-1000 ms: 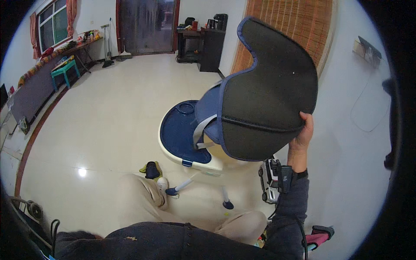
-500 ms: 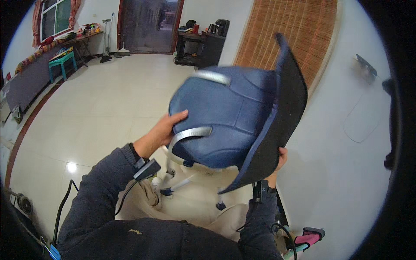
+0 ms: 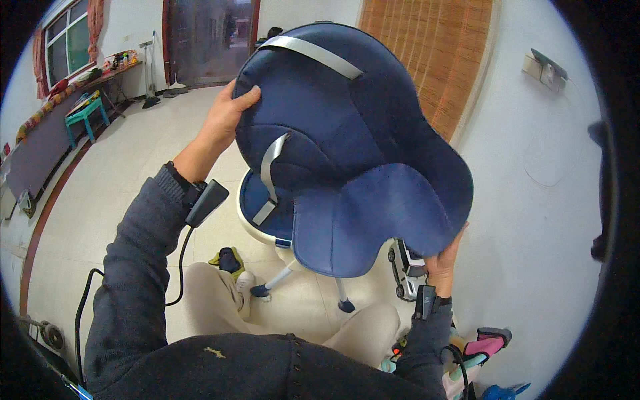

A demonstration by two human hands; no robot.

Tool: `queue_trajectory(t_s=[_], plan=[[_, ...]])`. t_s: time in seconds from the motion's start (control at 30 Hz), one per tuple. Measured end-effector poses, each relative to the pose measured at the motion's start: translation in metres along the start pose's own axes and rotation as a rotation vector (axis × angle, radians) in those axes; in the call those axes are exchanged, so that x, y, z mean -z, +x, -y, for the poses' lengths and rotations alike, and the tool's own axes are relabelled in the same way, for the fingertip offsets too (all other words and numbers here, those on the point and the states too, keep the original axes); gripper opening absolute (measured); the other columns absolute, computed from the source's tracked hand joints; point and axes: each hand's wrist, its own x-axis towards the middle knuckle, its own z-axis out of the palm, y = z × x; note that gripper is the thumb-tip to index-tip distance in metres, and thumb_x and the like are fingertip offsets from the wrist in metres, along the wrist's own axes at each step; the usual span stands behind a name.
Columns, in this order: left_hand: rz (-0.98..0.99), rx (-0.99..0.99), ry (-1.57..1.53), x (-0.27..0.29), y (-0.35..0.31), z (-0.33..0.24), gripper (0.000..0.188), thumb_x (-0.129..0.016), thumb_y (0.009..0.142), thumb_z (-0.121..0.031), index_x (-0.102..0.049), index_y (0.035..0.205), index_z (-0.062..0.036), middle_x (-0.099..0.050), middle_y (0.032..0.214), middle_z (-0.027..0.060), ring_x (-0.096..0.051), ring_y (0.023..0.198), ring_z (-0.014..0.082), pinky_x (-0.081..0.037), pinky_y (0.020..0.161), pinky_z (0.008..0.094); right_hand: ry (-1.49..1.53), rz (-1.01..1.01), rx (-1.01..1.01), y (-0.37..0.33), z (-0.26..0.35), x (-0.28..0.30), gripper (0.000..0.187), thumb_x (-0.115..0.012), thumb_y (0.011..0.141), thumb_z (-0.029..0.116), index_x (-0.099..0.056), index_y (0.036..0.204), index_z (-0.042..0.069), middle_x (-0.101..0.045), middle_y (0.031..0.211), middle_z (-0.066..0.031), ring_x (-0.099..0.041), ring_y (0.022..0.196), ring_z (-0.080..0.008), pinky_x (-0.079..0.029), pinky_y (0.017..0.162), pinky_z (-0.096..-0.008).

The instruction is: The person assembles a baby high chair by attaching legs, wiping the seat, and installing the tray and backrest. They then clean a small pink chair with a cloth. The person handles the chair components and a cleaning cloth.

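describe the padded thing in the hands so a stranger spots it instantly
Find the brown slatted blind. At its lower left, the left hand and right hand hold a wavy-edged navy pad. Silvery straps set it apart from the navy tray below.

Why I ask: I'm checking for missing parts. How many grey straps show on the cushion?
2. The upper strap crosses the top of the cushion; the lower strap hangs at its left side. Others may be hidden behind it.
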Motion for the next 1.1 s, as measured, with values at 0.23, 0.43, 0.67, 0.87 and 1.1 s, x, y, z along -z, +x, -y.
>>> queue_trajectory(t_s=[0.23, 0.43, 0.67, 0.87, 1.1], plan=[[0.116, -0.292, 0.259, -0.007, 0.035, -0.025, 0.037, -0.063, 0.087, -0.02, -0.057, 0.118, -0.0003, -0.061, 0.107, 0.0075, -0.058, 0.094, 0.0171, -0.045, 0.086, 0.0289, -0.356, 0.014, 0.059, 0.007, 0.033, -0.026, 0.08, -0.042, 0.088, 0.062, -0.028, 0.143, 0.006, -0.032, 0.146, -0.0138, -0.028, 0.135, -0.0265, -0.02, 0.111, -0.0465], [0.261, -0.496, 0.226, -0.043, 0.088, -0.038, 0.03, -0.065, 0.085, -0.007, -0.058, 0.114, -0.003, -0.062, 0.103, 0.0016, -0.057, 0.096, 0.013, -0.043, 0.093, 0.0286, -1.263, -0.056, 0.408, 0.032, 0.106, -0.089, 0.092, -0.067, 0.079, 0.047, -0.019, 0.147, 0.007, -0.026, 0.149, -0.0162, -0.023, 0.139, -0.0274, -0.025, 0.109, -0.0418], [0.365, -1.041, 0.549, -0.143, 0.102, 0.006, 0.03, -0.066, 0.076, -0.001, -0.063, 0.105, -0.0085, -0.056, 0.11, 0.0059, -0.049, 0.111, 0.0236, -0.036, 0.099, 0.0336, -1.23, 0.106, 0.238, 0.04, 0.093, -0.156, 0.066, -0.077, 0.073, 0.028, -0.049, 0.126, -0.001, -0.061, 0.109, -0.0114, -0.059, 0.093, -0.0176, -0.047, 0.081, -0.0293], [0.218, -0.845, 0.816, -0.162, 0.083, 0.047, 0.036, -0.064, 0.083, -0.019, -0.057, 0.118, -0.0153, -0.055, 0.114, 0.0119, -0.043, 0.114, 0.0341, -0.036, 0.097, 0.0443, -1.334, -0.227, 0.58, 0.053, 0.044, -0.151, 0.025, -0.064, 0.083, 0.013, -0.062, 0.097, -0.007, -0.066, 0.081, -0.0097, -0.057, 0.074, -0.0133, -0.047, 0.07, -0.0282], [0.652, -0.558, 0.756, -0.121, 0.047, 0.119, 0.035, -0.059, 0.087, -0.024, -0.055, 0.116, -0.0043, -0.056, 0.111, 0.0184, -0.054, 0.105, 0.0323, -0.041, 0.095, 0.0398, -1.477, -0.338, 0.673, 0.094, 0.071, -0.16, 0.026, -0.06, 0.081, 0.014, -0.061, 0.097, -0.007, -0.065, 0.08, -0.0173, -0.061, 0.072, -0.0227, -0.047, 0.071, -0.0338]])
